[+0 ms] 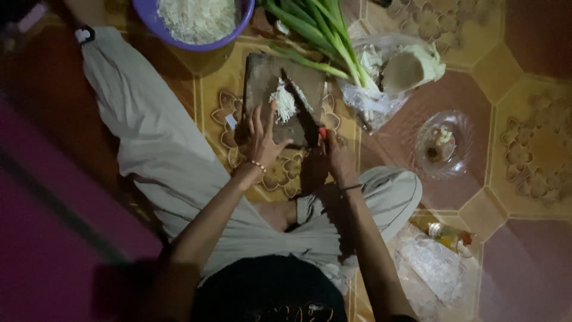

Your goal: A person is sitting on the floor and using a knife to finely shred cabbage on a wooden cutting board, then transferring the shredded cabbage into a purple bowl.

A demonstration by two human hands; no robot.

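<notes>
A wooden chopping board (262,77) lies on the tiled floor between my legs. A small heap of shredded white vegetable (285,102) rests on it. My left hand (262,138) has its fingers spread and presses on the board's near edge, just beside the heap. My right hand (335,154) grips the handle of a knife (301,101), whose blade lies across the board and touches the heap's right side.
A purple bowl (156,25) full of white shreds stands beyond the board. Green spring onions (319,33) and a cabbage piece in a clear bag (411,65) lie to the right. A glass dish (442,143) and a plastic bottle (445,234) sit at right.
</notes>
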